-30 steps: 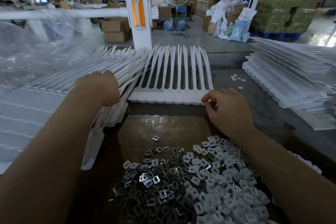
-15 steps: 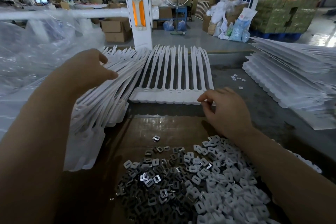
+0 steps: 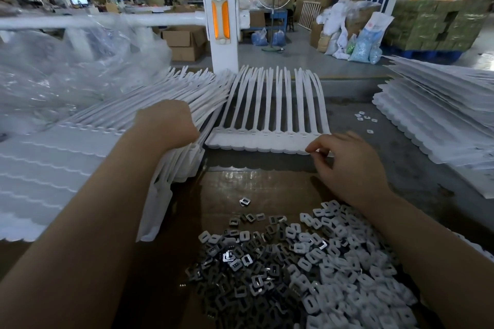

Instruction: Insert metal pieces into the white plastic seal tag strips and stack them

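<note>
A flat sheet of joined white seal tag strips (image 3: 267, 115) lies in the middle of the table, tails pointing away from me. My right hand (image 3: 350, 168) pinches its near right corner between thumb and forefinger. To the left, a thick slanted stack of white strips (image 3: 107, 128) leans toward the sheet. My left hand (image 3: 165, 125) sits on that stack's right edge with fingers curled down over the strips; the fingertips are hidden. A heap of small metal pieces (image 3: 240, 275), mixed with white ones on its right side, fills the near table between my forearms.
Another tall stack of white strip sheets (image 3: 427, 120) lies at the right. Crumpled clear plastic wrap (image 3: 66, 75) covers the far left. A white post with an orange light (image 3: 220, 21) stands behind the sheet. Several loose pieces (image 3: 365, 117) lie on the table near the right stack.
My left hand rose off the left stack half a second ago and has come back down onto its right edge. My right hand has stayed at the sheet's corner.
</note>
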Demonstrator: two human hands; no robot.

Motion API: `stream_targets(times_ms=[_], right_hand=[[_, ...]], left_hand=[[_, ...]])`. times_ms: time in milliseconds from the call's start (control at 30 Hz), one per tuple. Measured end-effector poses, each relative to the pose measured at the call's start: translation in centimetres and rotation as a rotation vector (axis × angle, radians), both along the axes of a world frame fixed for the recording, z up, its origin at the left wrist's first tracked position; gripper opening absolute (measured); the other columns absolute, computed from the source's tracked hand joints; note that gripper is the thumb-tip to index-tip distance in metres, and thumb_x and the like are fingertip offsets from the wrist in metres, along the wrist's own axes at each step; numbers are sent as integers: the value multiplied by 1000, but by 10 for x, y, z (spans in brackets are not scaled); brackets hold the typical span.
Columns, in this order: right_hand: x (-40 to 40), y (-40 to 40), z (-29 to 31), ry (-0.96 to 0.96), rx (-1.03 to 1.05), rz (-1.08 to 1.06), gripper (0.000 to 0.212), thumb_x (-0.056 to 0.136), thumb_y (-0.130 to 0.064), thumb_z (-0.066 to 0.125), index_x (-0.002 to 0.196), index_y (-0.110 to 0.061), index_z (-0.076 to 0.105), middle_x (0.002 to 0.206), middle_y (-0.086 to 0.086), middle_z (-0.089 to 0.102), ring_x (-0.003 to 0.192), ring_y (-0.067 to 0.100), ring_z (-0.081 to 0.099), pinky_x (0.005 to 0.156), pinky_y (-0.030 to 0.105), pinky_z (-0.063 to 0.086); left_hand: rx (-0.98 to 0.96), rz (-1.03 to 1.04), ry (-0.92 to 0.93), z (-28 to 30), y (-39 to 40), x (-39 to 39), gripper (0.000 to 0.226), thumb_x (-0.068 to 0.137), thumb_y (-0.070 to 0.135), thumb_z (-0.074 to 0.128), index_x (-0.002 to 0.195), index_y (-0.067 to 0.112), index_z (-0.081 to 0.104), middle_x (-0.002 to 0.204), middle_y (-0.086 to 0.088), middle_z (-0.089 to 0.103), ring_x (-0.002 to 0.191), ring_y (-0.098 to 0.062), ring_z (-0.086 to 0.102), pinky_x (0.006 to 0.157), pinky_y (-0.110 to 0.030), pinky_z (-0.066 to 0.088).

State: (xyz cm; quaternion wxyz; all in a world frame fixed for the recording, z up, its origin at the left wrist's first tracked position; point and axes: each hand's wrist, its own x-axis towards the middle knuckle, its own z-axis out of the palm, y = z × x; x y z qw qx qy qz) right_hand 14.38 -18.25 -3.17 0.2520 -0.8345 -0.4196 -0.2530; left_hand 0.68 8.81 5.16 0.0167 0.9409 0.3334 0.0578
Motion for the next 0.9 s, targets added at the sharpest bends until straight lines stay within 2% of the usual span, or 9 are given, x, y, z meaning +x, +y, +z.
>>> stream_targets(times_ms=[67,167,200,267,367,533,700,800,900], right_hand=[[-1,-1,0,1,9,6,12,85,-13,69,93,-20,74,81,-5,68,79,12,53,64,24,36],[-2,-1,1,8,10,12,11,85,-13,69,93,-19,74,80,-4,68,79,13,53,64,25,37],[-2,-1,1,10,7,9,11,85,-14,68,93,-20,74,80,-4,68,80,13,53,64,25,37],[-2,-1,1,23,-3,0,11,86,-15,67,94,-20,73,82,-5,69,81,13,53,65,25,37],[-4,-1,2,28,-3,8,11,86,-14,67,94,-20,73,81,-4,69,81,15,55,65,26,39],[-6,0,4,33,11,12,11,86,-13,67,94,-19,73,81,-4,69,80,16,55,65,27,40],[-10,0,5,25,52,81,13,84,-11,70,92,-20,74,82,-6,70,78,13,56,65,23,40],[-15,0,8,41,57,165,14,83,-12,70,92,-21,74,82,-10,70,75,8,56,68,16,38],[-17,1,8,54,34,205,13,83,-10,71,92,-19,75,80,-8,71,74,11,60,73,28,49]], left_hand=[[-28,-8,-32,0,2,0,23,86,32,66,89,9,61,90,-7,62,84,-25,57,73,-34,43],[-94,-6,-124,1,1,-3,33,89,36,65,74,7,55,74,-7,54,82,-31,58,73,-37,44],[-86,-3,-166,2,0,-4,34,90,35,63,76,5,56,77,-10,57,85,-34,59,76,-39,46],[-8,30,-307,5,-5,-5,33,92,33,61,99,1,63,100,-16,64,97,-37,60,86,-43,47],[109,103,-558,14,-16,-5,41,96,34,59,124,4,57,123,-19,57,108,-40,58,93,-47,44],[285,62,-739,21,-39,0,46,97,32,58,134,5,48,130,-17,52,109,-39,56,89,-48,41],[172,-68,-792,19,-71,8,49,100,41,50,137,9,46,130,-13,50,112,-33,55,90,-45,39],[197,-78,-871,17,-94,9,47,104,34,40,145,10,39,131,-12,49,110,-31,53,93,-42,34],[211,-102,-994,21,-109,3,45,104,25,35,147,11,37,127,-11,49,99,-28,51,83,-35,26]])
